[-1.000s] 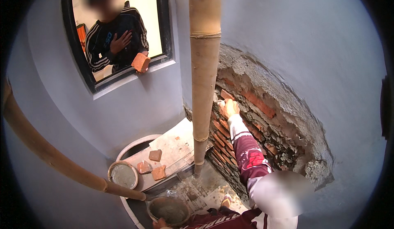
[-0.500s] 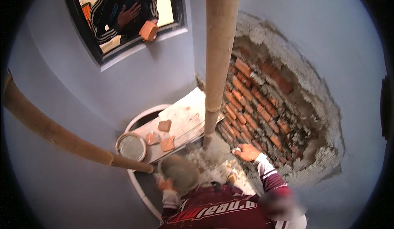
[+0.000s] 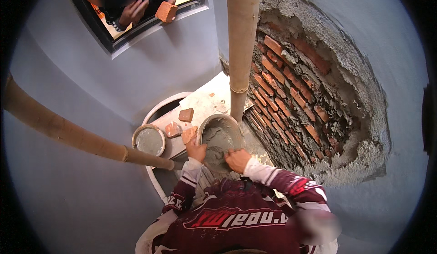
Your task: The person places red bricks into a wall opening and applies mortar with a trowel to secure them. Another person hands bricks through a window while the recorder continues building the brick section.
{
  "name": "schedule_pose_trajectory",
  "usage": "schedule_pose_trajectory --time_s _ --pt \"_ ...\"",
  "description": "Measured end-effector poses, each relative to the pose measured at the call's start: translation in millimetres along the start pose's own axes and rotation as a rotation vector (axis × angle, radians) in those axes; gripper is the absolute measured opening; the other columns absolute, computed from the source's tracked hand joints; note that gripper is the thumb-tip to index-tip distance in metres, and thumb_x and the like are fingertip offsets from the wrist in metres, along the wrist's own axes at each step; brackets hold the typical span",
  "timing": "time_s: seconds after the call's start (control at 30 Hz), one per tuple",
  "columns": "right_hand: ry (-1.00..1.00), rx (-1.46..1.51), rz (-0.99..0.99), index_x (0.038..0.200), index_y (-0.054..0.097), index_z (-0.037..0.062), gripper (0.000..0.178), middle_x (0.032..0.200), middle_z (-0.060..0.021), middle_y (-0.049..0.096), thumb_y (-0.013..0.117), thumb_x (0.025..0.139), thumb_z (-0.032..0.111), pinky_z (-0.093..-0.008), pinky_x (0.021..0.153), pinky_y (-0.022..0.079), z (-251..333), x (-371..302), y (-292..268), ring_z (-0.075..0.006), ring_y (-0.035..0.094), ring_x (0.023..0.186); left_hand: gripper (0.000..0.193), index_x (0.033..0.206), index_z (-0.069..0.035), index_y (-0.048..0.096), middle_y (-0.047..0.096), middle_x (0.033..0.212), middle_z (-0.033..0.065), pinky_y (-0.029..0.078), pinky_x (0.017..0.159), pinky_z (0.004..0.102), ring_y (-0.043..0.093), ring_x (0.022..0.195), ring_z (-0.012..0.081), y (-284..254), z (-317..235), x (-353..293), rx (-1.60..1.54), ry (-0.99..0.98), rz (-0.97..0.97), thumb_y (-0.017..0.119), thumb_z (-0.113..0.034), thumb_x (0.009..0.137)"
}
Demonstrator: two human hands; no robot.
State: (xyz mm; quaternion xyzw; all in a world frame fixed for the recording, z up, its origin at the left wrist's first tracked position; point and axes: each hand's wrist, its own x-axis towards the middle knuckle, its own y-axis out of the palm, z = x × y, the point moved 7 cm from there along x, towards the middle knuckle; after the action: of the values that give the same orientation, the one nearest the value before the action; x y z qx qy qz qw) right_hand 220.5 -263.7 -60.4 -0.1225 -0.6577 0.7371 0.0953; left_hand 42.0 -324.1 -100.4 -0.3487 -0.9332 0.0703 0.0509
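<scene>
My left hand (image 3: 197,151) is closed on the rim of a round bucket (image 3: 200,125), at its near left side. Grey wet mortar (image 3: 221,132) fills the inside of this bucket. My right hand (image 3: 237,160) is closed over the bucket's near right edge and grips a trowel, whose blade seems sunk in the mortar and is mostly hidden. Just beyond my left hand lie broken brick pieces (image 3: 186,114) on a pale board (image 3: 205,97).
Exposed brickwork (image 3: 291,94) with rough mortar edges fills the right wall. Bamboo poles (image 3: 243,40) cross the space. A second bucket (image 3: 149,140) holds grey material beside a round white rim (image 3: 159,105). At the window, another person's hand (image 3: 134,11) is near a brick (image 3: 166,12).
The bucket has moved up and right, held by my left hand, and sits more upright. My right hand with the trowel has come left from beside the brickwork to the bucket.
</scene>
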Motion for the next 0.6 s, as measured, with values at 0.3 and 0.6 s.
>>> schedule_pose_trajectory --time_s 0.3,0.6 --pt "0.197 0.184 0.359 0.086 0.072 0.0037 0.023 0.083 -0.0213 0.070 0.063 0.083 0.025 -0.0439 0.073 0.055 -89 -34 21 -0.0369 0.069 0.084 0.053 0.118 0.009 0.061 0.067 0.110 0.0118 0.047 0.088 0.0268 0.063 0.098 0.0167 45 -9 -5 -0.051 0.066 0.071 0.058 0.006 0.065" --pt "0.170 0.305 -0.009 0.102 0.066 0.0084 0.027 0.097 -0.0151 0.066 0.058 0.086 0.029 -0.0462 0.075 0.051 -42 -62 18 -0.0345 0.066 0.087 0.050 0.116 0.008 0.063 0.067 0.107 0.0102 0.048 0.084 0.0270 0.064 0.092 0.0158 33 17 -11 -0.056 -0.027 0.070 0.056 0.009 0.067"
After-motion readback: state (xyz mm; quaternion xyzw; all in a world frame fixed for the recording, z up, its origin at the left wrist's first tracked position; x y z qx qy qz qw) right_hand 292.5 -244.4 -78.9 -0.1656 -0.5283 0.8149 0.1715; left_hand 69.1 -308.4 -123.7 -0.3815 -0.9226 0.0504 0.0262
